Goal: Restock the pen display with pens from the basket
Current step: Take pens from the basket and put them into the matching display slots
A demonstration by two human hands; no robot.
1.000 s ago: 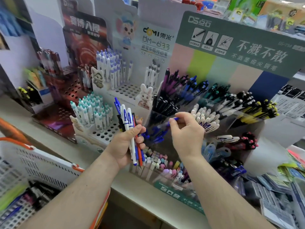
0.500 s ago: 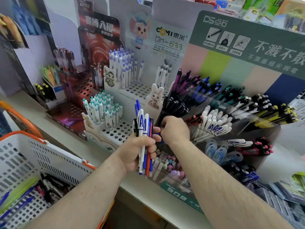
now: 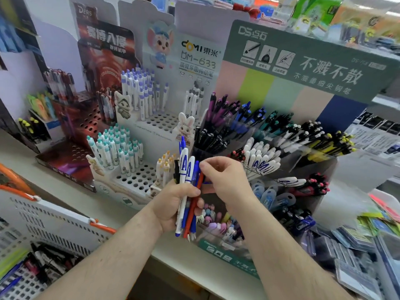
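Holding now: the left hand (image 3: 173, 204) grips a bunch of pens (image 3: 189, 191), tips down, just in front of the pen display (image 3: 324, 169).
Left hand before: it holds the same bunch a second ago, so its grip has not changed.
Right hand before: a second ago it is over at the clear cups, with a blue pen at its fingertips, near the blue pens.
Right hand now: the right hand (image 3: 225, 178) is back at the bunch, with its fingers curled and its fingertips pinching the top of a blue pen (image 3: 196, 172) beside the red pen (image 3: 195, 195).
What changed: one pen looks dropped off, and the right hand has come back for the next one.
What it means: I think the restocking goes one pen at a time, and the bunch is getting smaller.
Next pen: I think this blue pen wants to go with the other blue ones, far behind the hands.
White pens: two white pens with blue letters (image 3: 186, 167) wait in the bunch; matching ones (image 3: 262, 163) sit in a cup to the right.
Basket: the white basket (image 3: 65, 224) sits near on the left, with more pens (image 3: 43, 263) lying in it.
Still to do: lots, I think, since the basket and the left hand both have pens left.
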